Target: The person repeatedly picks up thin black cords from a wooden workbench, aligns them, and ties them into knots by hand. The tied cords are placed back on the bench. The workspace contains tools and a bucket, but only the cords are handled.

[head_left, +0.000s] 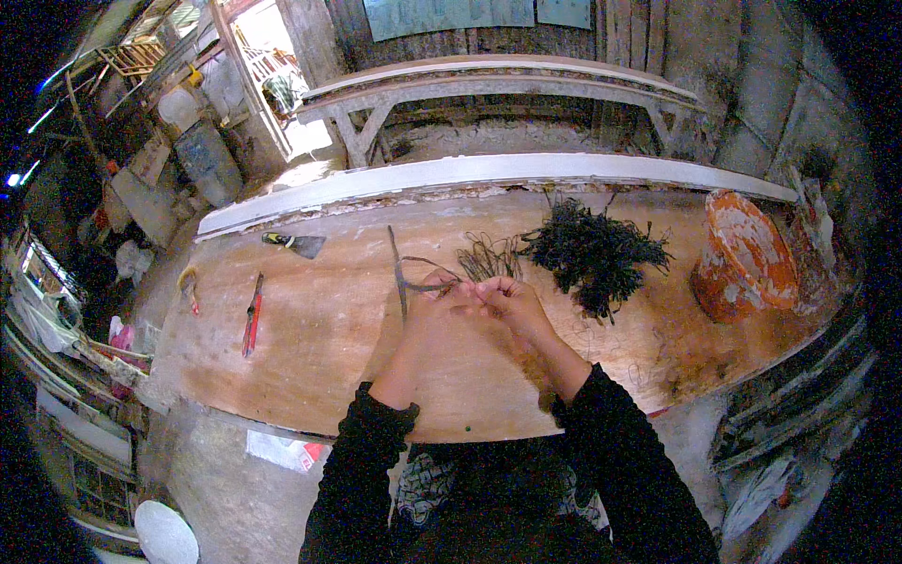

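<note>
Currently, a dark strip [394,246] is held over the middle of the tabletop [329,385], one length running between far and near edges, its tip pointing to the far edge; another length branches rightward. The left hand [440,288] pinches that branch; the right hand's [508,297] fingertips meet it, but their hold I cannot tell.

A putty knife [299,245] is laid toward the left of the wooden table [291,381], with a slim red-handled tool [251,329] nearby. An orange bucket [747,260] crusted with white is placed at the right end. A long white-topped board [470,170] is set along the far edge; behind it, a blue sheet [451,15] is hung above a wooden bench [507,91].
</note>
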### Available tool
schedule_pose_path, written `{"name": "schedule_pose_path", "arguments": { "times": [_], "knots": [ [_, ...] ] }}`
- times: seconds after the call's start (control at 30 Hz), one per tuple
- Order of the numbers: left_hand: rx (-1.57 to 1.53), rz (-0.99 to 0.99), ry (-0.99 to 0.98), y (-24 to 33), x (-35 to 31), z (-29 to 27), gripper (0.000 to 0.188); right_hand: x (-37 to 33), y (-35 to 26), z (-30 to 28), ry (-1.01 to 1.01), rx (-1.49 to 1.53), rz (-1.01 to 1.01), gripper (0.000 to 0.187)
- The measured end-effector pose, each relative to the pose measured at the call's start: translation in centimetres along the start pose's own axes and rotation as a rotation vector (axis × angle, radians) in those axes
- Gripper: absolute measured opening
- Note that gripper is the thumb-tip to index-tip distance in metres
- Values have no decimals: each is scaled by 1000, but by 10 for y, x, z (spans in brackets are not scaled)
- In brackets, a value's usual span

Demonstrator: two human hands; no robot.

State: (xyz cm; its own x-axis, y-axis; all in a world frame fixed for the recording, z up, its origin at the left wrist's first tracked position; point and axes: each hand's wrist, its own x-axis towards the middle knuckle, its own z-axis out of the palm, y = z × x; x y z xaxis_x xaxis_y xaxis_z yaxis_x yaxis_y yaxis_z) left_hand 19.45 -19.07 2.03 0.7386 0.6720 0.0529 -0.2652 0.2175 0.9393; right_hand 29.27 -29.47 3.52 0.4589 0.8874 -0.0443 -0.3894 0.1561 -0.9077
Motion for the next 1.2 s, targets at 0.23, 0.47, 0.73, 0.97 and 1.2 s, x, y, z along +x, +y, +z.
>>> {"name": "schedule_pose_path", "arguments": {
  "times": [0.23,0.47,0.73,0.97,1.2],
  "knots": [
    [-9,-3,-63,6,-3,-3,12,-2,-2,5,28,-75,-71,10],
    [-63,-63,-16,16,-9,8,5,-2,1,4,113,-669,-534,9],
    [-67,-157,-102,17,-7,-1,4,-3,-15,2,-19,-1295,-1224,11],
    [-81,-165,-109,19,-3,-6,22,-2,-5,-2,-161,-1043,-876,13],
    [30,10,-64,28,-8,11,37,0,-3,-6,-31,-969,-780,7]
  ]
}}
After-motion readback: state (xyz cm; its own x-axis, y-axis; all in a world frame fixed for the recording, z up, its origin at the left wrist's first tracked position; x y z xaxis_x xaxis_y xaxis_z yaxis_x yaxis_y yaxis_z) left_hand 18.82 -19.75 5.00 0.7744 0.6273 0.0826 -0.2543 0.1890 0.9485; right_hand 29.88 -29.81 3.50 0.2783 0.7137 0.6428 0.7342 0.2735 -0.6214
